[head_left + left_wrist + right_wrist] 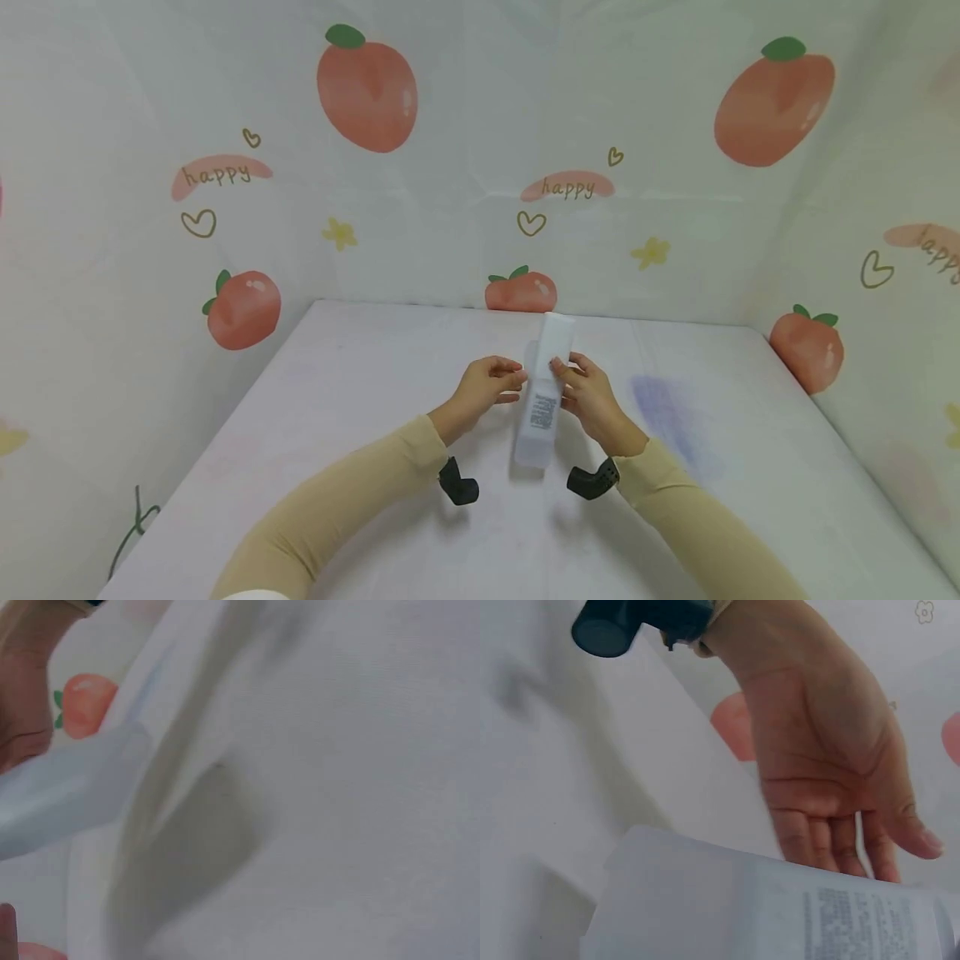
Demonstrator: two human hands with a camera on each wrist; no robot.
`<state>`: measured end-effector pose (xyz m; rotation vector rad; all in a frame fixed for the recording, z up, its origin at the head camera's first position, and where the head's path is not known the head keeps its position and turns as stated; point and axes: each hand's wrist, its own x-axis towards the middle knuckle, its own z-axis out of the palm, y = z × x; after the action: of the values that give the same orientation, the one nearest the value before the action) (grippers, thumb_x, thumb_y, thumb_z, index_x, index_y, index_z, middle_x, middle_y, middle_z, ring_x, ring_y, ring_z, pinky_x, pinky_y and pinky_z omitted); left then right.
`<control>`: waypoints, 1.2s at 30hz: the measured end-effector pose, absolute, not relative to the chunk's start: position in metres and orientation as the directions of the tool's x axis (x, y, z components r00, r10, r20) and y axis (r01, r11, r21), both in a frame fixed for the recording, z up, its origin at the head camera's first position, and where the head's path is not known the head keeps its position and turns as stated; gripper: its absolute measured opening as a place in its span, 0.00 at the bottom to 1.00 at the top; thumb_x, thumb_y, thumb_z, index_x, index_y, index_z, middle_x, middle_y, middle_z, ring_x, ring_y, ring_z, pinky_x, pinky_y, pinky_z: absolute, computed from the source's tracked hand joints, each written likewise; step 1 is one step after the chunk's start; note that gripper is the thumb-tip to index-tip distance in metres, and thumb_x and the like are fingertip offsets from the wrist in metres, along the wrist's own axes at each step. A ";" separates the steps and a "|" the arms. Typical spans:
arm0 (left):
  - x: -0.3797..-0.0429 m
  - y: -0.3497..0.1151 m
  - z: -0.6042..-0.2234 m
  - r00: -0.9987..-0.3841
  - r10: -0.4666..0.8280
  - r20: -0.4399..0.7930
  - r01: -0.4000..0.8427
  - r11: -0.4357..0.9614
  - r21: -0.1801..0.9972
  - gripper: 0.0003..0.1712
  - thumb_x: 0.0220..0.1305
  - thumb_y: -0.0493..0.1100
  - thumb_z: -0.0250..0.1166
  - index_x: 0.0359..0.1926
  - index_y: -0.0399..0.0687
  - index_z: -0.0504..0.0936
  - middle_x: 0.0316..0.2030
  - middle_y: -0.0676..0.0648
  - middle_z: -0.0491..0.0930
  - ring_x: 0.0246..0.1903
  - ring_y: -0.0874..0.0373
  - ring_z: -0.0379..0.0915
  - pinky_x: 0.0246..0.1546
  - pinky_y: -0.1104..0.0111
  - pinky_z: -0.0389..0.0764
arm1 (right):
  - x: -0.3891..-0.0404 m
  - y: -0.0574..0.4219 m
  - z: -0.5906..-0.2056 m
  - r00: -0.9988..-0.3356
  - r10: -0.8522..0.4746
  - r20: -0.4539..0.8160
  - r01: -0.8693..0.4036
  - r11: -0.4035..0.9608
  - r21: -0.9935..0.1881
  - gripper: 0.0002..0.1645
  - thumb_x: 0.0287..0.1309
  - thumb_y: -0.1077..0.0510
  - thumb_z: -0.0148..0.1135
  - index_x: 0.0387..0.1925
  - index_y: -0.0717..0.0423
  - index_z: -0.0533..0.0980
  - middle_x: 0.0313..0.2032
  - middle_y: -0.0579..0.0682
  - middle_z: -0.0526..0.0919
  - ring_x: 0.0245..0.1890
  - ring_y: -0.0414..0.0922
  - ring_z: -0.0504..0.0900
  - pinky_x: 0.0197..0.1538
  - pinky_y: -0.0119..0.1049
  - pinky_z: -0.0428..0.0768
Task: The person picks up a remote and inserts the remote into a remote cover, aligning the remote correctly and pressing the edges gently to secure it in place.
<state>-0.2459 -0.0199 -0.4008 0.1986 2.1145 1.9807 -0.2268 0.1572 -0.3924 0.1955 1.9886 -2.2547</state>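
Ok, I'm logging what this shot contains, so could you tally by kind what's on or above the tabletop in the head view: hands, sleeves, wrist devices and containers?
Left hand and right hand: 2 hands
White container: 1
Beige sleeves: 2
Black wrist devices: 2
Total: 7

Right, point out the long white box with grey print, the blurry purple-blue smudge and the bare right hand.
Long white box (543, 387): head view, long face, near mid-length.
Blurry purple-blue smudge (663, 410): head view, middle of the patch.
Bare right hand (592, 398): head view, middle of the hand.
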 end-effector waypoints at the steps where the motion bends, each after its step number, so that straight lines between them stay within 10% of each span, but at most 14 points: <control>1: -0.245 -0.020 -0.401 -0.959 0.266 -0.097 -0.080 0.073 0.994 0.20 0.64 0.40 0.66 0.52 0.31 0.76 0.44 0.38 0.80 0.40 0.49 0.82 0.43 0.62 0.84 | -0.227 0.158 -0.392 -0.984 -0.013 -0.179 0.179 -0.129 -0.975 0.28 0.69 0.52 0.55 0.63 0.62 0.60 0.43 0.49 0.73 0.33 0.38 0.80 0.38 0.30 0.80; 11: -0.236 -0.012 -0.408 -0.976 0.183 -0.118 -0.128 -0.044 0.991 0.10 0.62 0.37 0.67 0.26 0.41 0.75 0.27 0.51 0.77 0.27 0.62 0.77 0.37 0.65 0.85 | -0.224 0.155 -0.392 -0.982 -0.087 -0.167 0.174 -0.082 -0.981 0.30 0.69 0.53 0.56 0.65 0.63 0.60 0.38 0.45 0.80 0.33 0.37 0.83 0.38 0.31 0.81; 36: -0.252 -0.010 -0.387 -0.949 0.149 -0.278 -0.300 -0.162 0.940 0.09 0.64 0.41 0.65 0.28 0.46 0.76 0.30 0.51 0.77 0.30 0.60 0.74 0.39 0.69 0.80 | -0.221 0.147 -0.383 -0.986 -0.108 -0.130 0.122 0.079 -0.989 0.28 0.69 0.50 0.55 0.61 0.63 0.62 0.45 0.58 0.80 0.37 0.44 0.84 0.46 0.44 0.83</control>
<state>-0.2522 -0.0098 -0.3869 -0.1723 1.8123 2.1858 -0.2209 0.1473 -0.3826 0.0140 2.1765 -2.0238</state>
